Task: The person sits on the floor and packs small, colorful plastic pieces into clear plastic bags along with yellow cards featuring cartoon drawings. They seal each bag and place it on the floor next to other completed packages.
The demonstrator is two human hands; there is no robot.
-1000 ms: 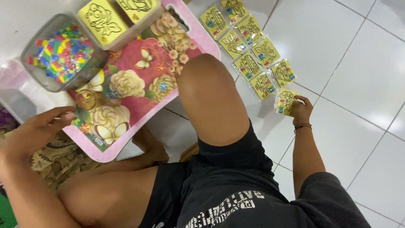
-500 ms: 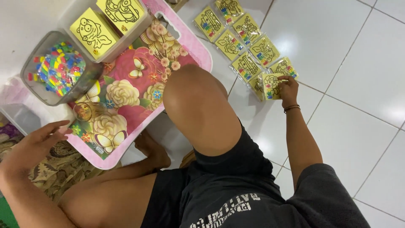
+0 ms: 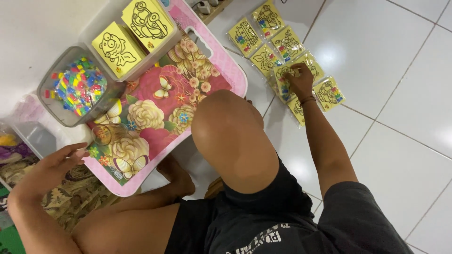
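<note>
We sit on a floor point(image 3: 405, 155) of large glossy white tiles with thin dark grout lines; soft glare spots shine on it. A patterned brown mat point(image 3: 80, 197) lies at the lower left.

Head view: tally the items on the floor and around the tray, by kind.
Yellow picture packets on floor: 8 in view; right hand may hide more
Yellow picture cards: 2
Container of coloured pieces: 1
Floral tray: 1
Total: 12
</note>
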